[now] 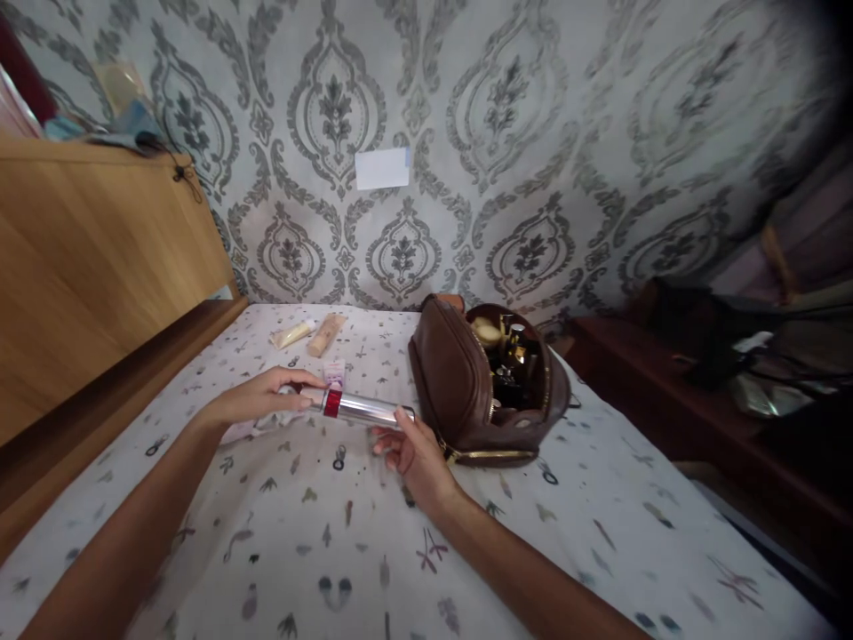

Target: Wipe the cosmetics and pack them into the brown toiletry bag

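Note:
A silver cylinder (366,410) with a red band lies level between my two hands, above the patterned white sheet (299,533). My left hand (270,396) grips its left end, fingers over the top. At the right end, my right hand (418,453) holds it between thumb and fingers. Just behind the cylinder is a small pink and white tube (334,373). Farther back lie a beige tube (326,335) and a yellowish tube (293,333). Right of my right hand stands an open brown bag (453,364) with cosmetics inside.
A wooden panel (107,267) rises on the left. Behind the sheet is a patterned wall (400,107) with a white card (382,169) on it. Dark items (693,329) lie on a reddish-brown surface at the right.

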The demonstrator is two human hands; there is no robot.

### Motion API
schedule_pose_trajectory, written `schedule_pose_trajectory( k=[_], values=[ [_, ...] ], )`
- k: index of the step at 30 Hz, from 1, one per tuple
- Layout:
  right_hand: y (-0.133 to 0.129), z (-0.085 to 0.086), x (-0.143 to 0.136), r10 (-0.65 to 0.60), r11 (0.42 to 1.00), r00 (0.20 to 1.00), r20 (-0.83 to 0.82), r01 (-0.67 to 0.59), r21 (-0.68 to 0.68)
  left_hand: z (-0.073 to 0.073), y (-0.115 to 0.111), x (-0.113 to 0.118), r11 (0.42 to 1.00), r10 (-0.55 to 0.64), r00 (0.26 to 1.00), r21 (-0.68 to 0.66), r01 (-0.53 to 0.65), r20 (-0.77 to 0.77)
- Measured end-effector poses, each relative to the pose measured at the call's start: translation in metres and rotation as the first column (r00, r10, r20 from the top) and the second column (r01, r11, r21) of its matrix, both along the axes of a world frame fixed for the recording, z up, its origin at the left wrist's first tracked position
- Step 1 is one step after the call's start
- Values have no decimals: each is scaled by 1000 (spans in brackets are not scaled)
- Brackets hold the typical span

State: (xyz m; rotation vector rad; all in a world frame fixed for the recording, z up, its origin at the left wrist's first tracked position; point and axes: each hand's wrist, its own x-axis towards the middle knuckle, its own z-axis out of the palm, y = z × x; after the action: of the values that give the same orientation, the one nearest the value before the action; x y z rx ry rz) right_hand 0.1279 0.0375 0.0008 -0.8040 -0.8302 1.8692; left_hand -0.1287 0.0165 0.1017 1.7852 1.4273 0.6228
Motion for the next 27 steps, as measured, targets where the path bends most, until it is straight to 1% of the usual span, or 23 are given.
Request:
schedule_pose_trajectory(
  k=[3,5,7,9,11,13,15,19,22,25,26,27],
  values=[
    [-10,0,11,24,999,999,34,-25,28,-11,0,11,991,114,983,59,-124,145],
    [-18,0,15,69,995,994,87,-75,70,-20,2,20,972,183,947,98,-215,264],
    [-24,-1,17,99,986,984,149,-117,119,-28,6,31,945,239,909,134,-299,343],
    [-29,-3,16,106,974,973,204,-143,177,-35,11,45,911,272,889,199,-361,368],
    [-32,-4,16,115,958,958,264,-178,226,-41,15,59,863,299,886,295,-410,354],
    [-34,-4,16,130,939,935,331,-223,260,-48,18,71,816,328,888,376,-438,322],
    [-38,-3,18,130,918,908,398,-262,297,-55,20,82,785,359,883,414,-461,302],
    [-46,-1,22,47,882,854,517,-278,380,-69,22,92,760,397,866,421,-495,303],
    [-47,0,24,3,873,826,564,-277,401,-74,22,93,756,408,854,405,-514,323],
    [-44,-1,24,3,888,852,524,-244,391,-76,22,92,747,427,825,369,-553,371],
    [-42,-1,23,31,904,874,486,-231,359,-76,22,92,747,436,792,319,-583,427],
    [-41,-2,23,73,926,899,431,-222,307,-75,22,91,754,445,737,232,-615,508]
  ],
)
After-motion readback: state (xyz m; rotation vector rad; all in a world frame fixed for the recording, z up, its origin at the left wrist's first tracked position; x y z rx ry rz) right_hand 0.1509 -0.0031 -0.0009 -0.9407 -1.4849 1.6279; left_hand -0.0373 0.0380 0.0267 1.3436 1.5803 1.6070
